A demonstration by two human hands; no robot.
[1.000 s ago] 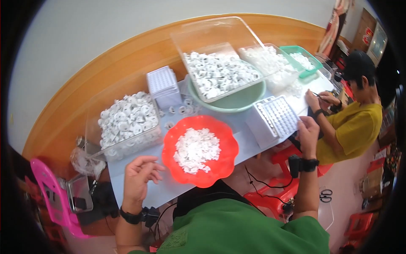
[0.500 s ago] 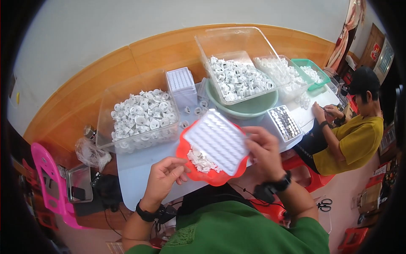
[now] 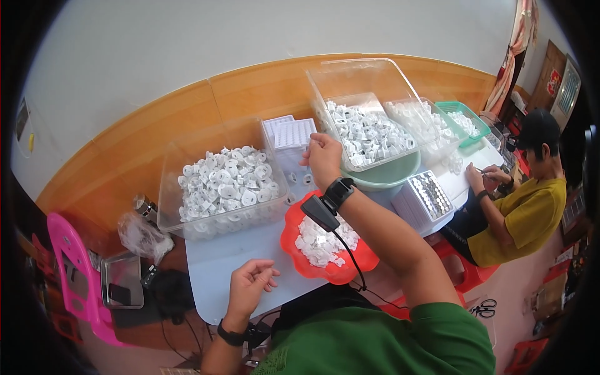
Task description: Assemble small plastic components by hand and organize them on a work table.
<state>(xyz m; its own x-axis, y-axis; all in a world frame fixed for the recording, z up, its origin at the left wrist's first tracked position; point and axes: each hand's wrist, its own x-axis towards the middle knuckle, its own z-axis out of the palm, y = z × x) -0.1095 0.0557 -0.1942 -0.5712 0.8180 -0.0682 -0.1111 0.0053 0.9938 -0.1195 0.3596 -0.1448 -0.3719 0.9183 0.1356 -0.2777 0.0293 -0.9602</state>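
Behind the bowl (image 3: 290,240), the white tray (image 3: 294,133) lies atop the stack (image 3: 290,164), with the right hand's (image 3: 325,161) curled fingers at its right edge; whether they pinch it, I cannot tell. Left of the bowl, the left hand (image 3: 250,285) is loosely bent, empty. Keeping the tray level and its edges square would likely seat it best. No writing is legible on it.

Right forearm (image 3: 400,244) swings across, covering part of the red bowl (image 3: 322,273); right hand (image 3: 325,159) masks a white tray (image 3: 292,134) corner, green shirt (image 3: 387,340) running off the lower edge
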